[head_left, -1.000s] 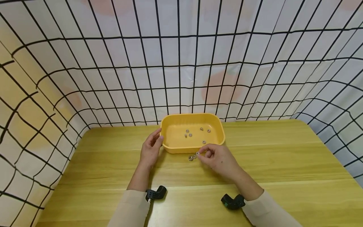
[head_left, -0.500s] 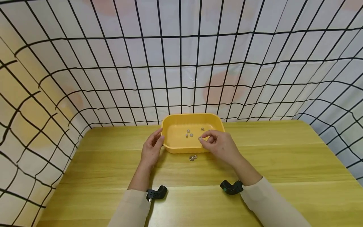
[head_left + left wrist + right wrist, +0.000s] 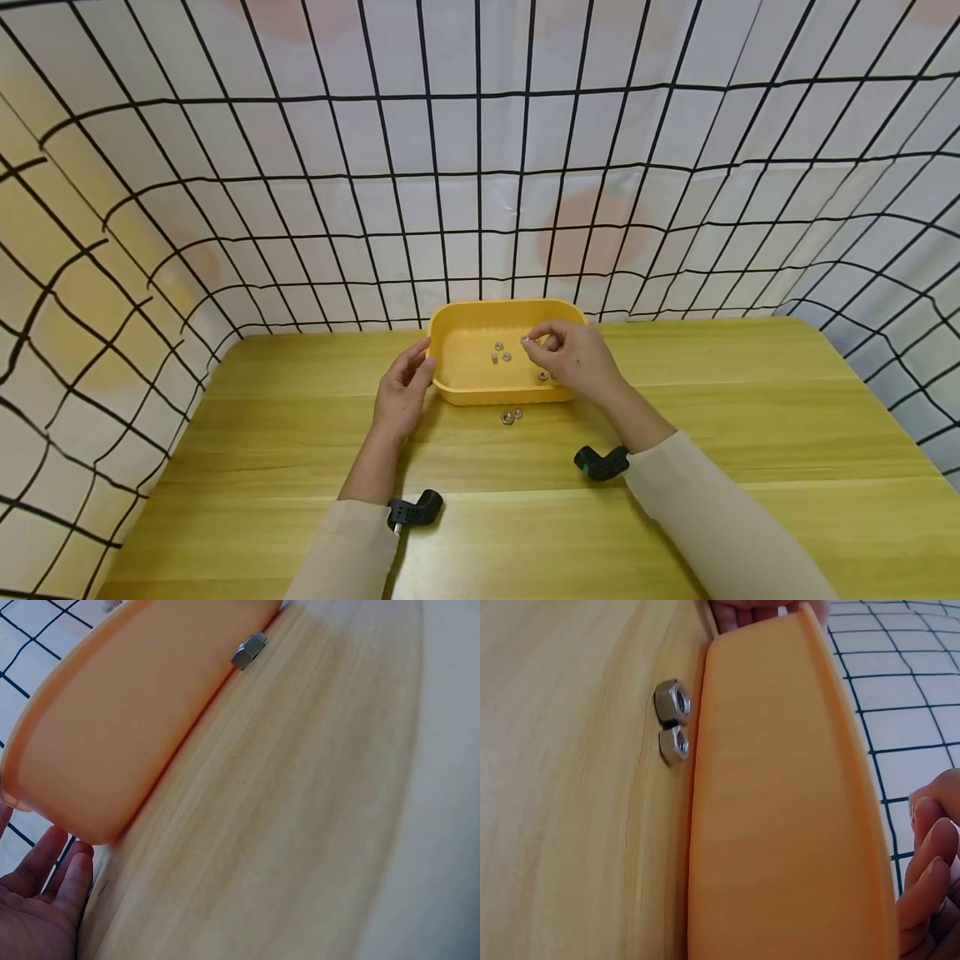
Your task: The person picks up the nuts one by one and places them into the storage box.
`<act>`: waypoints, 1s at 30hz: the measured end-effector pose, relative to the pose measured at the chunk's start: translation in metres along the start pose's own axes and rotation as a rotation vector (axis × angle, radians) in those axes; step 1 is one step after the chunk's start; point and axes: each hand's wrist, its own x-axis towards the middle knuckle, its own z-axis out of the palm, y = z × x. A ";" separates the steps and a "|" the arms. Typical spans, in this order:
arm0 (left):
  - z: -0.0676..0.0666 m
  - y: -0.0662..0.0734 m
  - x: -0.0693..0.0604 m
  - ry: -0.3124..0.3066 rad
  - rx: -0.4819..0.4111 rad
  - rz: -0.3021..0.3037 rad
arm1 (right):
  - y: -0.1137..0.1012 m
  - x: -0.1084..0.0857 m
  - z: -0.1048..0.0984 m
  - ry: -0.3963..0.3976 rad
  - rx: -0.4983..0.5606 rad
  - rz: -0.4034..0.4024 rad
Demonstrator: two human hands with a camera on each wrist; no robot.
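One pinched nut (image 3: 524, 340): between thumb and fingertips of the right hand (image 3: 581, 354), above the yellow tray (image 3: 472, 397).
Left hand (image 3: 401, 396): fingers loosely extended, touching the tray's left end.
Counter (image 3: 262, 467) pair: larger nut (image 3: 507, 419) and smaller nut (image 3: 517, 413), just beside the tray's near wall.
Tray filling: apparently placing the pinched nut inside.
Next nut move: likely calls for loosening the pinch, then reaching near for that pair.

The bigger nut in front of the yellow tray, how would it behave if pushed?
The bigger nut would probably slide rather than roll, since it lies flat, hole up. Its metallic sheen suggests it may be heavy for its size. It could knock the smaller nut beside it.
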 end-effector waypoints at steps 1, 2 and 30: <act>0.000 0.000 0.000 -0.002 0.000 0.002 | 0.001 0.002 0.000 0.000 -0.008 0.000; 0.000 0.000 0.001 -0.004 -0.001 0.004 | 0.001 0.003 0.001 0.002 -0.015 -0.001; 0.001 0.000 0.000 0.001 0.001 -0.005 | 0.012 0.038 0.015 -0.003 -0.035 0.121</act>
